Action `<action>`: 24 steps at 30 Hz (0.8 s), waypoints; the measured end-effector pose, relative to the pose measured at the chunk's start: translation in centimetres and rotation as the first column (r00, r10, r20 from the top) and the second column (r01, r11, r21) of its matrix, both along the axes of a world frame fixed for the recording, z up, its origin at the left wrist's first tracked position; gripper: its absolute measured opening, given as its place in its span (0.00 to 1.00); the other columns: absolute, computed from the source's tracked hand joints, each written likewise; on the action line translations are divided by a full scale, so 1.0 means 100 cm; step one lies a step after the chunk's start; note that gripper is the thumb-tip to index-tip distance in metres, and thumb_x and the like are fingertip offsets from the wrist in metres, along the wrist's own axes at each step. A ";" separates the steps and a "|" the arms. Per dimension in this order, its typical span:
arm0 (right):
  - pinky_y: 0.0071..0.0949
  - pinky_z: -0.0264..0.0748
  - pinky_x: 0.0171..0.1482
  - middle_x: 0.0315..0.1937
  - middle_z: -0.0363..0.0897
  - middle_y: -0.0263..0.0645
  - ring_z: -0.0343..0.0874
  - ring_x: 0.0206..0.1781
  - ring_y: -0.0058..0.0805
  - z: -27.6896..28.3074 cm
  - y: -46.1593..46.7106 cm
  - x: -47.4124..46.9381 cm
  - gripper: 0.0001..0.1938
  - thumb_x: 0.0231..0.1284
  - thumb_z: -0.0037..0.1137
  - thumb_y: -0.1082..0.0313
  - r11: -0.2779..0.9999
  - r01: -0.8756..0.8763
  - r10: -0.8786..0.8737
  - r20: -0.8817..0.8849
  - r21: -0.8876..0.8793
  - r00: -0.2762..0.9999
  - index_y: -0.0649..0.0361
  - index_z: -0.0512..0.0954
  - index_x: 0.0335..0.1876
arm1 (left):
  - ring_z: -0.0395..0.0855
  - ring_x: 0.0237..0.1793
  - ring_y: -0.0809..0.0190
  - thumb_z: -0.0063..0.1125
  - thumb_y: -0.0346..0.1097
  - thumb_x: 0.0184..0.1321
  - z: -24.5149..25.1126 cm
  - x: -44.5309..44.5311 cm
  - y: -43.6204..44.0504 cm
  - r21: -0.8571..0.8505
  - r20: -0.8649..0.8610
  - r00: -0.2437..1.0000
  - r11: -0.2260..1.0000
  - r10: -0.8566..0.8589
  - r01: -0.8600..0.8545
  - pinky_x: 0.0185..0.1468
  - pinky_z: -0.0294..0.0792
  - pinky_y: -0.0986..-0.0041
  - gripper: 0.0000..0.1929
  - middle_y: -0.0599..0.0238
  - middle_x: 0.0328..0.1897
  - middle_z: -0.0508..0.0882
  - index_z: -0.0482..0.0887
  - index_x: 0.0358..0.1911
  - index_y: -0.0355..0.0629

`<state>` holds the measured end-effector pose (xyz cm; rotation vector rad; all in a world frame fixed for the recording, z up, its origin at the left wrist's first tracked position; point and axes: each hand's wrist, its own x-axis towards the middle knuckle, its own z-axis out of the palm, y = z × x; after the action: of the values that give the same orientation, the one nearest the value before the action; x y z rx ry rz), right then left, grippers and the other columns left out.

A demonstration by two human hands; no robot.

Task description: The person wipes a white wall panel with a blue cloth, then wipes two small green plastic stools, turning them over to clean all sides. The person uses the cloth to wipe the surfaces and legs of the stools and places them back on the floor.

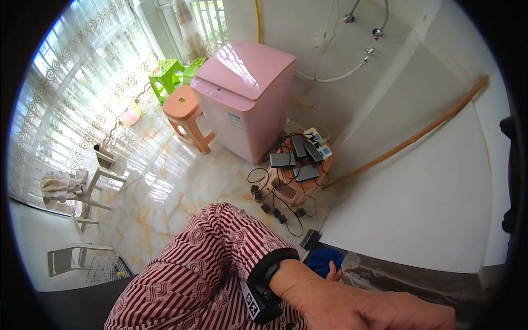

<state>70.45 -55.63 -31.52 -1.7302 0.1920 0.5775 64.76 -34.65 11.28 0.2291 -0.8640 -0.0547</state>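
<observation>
My left hand (367,303) reaches in from a striped red-and-white sleeve (247,235) at the bottom of the head view. Its back faces the camera. The fingers are foreshortened and cut off by the lower edge, so whatever they hold is hidden. A black device (262,303) with a printed marker is strapped at the wrist. Just beyond the wrist lies a blue cloth (324,260). Some small digits (334,273) show beside it, fingers or toes; whose they are I cannot tell. My right hand is out of view.
Several grey boxes (306,173) with black cables and a white power strip (315,136) rest on an orange stool (326,167). Black plugs (280,216) hang or lie around it. Behind stands a pink washing machine (243,90). A wooden pole (412,138) leans right.
</observation>
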 end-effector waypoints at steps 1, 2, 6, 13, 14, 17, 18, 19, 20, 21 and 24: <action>0.34 0.72 0.57 0.54 0.76 0.45 0.76 0.52 0.39 0.013 0.012 -0.004 0.26 0.58 0.60 0.61 0.999 0.029 -0.030 -0.082 -0.015 0.996 0.68 0.71 0.60 | 0.73 0.34 0.71 0.48 0.27 0.67 0.005 -0.017 0.014 0.032 -0.041 0.999 0.999 0.009 -0.008 0.33 0.65 0.77 0.09 0.63 0.37 0.76 0.72 0.46 0.28; 0.34 0.73 0.56 0.54 0.76 0.45 0.76 0.52 0.39 0.012 0.026 -0.002 0.26 0.59 0.59 0.60 1.000 0.022 -0.020 -0.093 0.020 0.995 0.68 0.72 0.60 | 0.73 0.34 0.71 0.48 0.27 0.67 -0.003 -0.023 0.026 0.078 -0.089 0.996 0.997 0.019 -0.012 0.33 0.65 0.77 0.09 0.63 0.37 0.76 0.72 0.46 0.28; 0.35 0.74 0.55 0.53 0.77 0.45 0.77 0.51 0.38 0.048 0.076 -0.019 0.25 0.61 0.57 0.57 0.997 0.011 -0.001 -0.132 0.074 0.991 0.68 0.73 0.58 | 0.74 0.35 0.70 0.48 0.27 0.66 -0.001 -0.057 0.081 0.049 0.064 0.994 0.994 0.090 -0.093 0.34 0.66 0.76 0.08 0.63 0.37 0.76 0.73 0.45 0.29; 0.34 0.76 0.55 0.49 0.80 0.45 0.80 0.49 0.37 0.050 0.174 -0.050 0.23 0.62 0.56 0.56 0.962 -0.119 0.186 -0.271 0.248 0.944 0.68 0.75 0.54 | 0.77 0.35 0.65 0.46 0.28 0.67 -0.004 -0.113 0.151 -0.055 0.225 0.930 0.957 0.291 -0.286 0.34 0.69 0.75 0.07 0.61 0.35 0.75 0.74 0.41 0.30; 0.34 0.76 0.54 0.49 0.80 0.45 0.80 0.49 0.37 0.050 0.193 -0.050 0.23 0.62 0.56 0.56 0.951 -0.105 0.214 -0.370 0.291 0.904 0.68 0.75 0.54 | 0.77 0.35 0.65 0.46 0.29 0.68 0.000 -0.124 0.158 -0.070 0.169 0.919 0.935 0.355 -0.348 0.35 0.69 0.74 0.07 0.61 0.34 0.75 0.74 0.41 0.30; 0.33 0.77 0.52 0.48 0.80 0.45 0.81 0.46 0.37 0.054 0.239 -0.040 0.22 0.63 0.55 0.59 0.914 -0.237 0.342 -0.312 0.329 0.886 0.69 0.75 0.55 | 0.78 0.36 0.63 0.46 0.31 0.69 0.002 -0.141 0.178 -0.071 0.088 0.876 0.881 0.473 -0.469 0.36 0.71 0.72 0.09 0.60 0.34 0.76 0.74 0.40 0.31; 0.33 0.77 0.52 0.48 0.80 0.44 0.81 0.46 0.37 0.056 0.252 -0.037 0.21 0.63 0.55 0.60 0.921 -0.259 0.345 -0.304 0.289 0.888 0.69 0.75 0.55 | 0.79 0.36 0.62 0.46 0.32 0.69 0.002 -0.145 0.181 -0.085 0.126 0.824 0.834 0.552 -0.546 0.37 0.72 0.72 0.09 0.59 0.34 0.76 0.74 0.40 0.31; 0.32 0.77 0.51 0.48 0.81 0.44 0.81 0.45 0.36 0.055 0.267 -0.034 0.20 0.63 0.55 0.60 0.916 -0.287 0.367 -0.293 0.281 0.883 0.69 0.75 0.55 | 0.79 0.36 0.61 0.47 0.33 0.70 0.000 -0.149 0.183 -0.074 0.150 0.785 0.798 0.602 -0.598 0.38 0.73 0.71 0.10 0.58 0.34 0.77 0.75 0.40 0.31; 0.32 0.78 0.51 0.47 0.81 0.44 0.81 0.45 0.36 0.054 0.282 -0.033 0.20 0.64 0.55 0.61 0.907 -0.316 0.393 -0.289 0.279 0.873 0.68 0.75 0.54 | 0.80 0.37 0.60 0.47 0.35 0.70 -0.001 -0.154 0.185 -0.067 0.174 0.741 0.759 0.648 -0.648 0.38 0.73 0.70 0.10 0.58 0.35 0.77 0.75 0.39 0.32; 0.32 0.77 0.51 0.48 0.81 0.44 0.81 0.46 0.36 0.053 0.295 -0.034 0.20 0.64 0.55 0.61 0.887 -0.359 0.437 -0.277 0.290 0.856 0.68 0.75 0.54 | 0.80 0.37 0.59 0.47 0.36 0.70 -0.004 -0.159 0.188 -0.031 0.180 0.716 0.732 0.674 -0.681 0.39 0.74 0.70 0.11 0.57 0.35 0.77 0.75 0.39 0.32; 0.31 0.77 0.52 0.50 0.80 0.43 0.81 0.48 0.34 0.054 0.336 -0.032 0.20 0.64 0.55 0.62 0.834 -0.435 0.528 -0.260 0.340 0.808 0.69 0.75 0.55 | 0.80 0.37 0.60 0.48 0.35 0.69 -0.008 -0.188 0.195 0.210 0.109 0.530 0.502 0.841 -0.839 0.39 0.74 0.70 0.09 0.60 0.37 0.79 0.77 0.41 0.37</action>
<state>67.29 -22.00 -26.15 -1.3981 -0.0939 1.2376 45.95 -15.19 10.49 0.8760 -0.6520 0.7860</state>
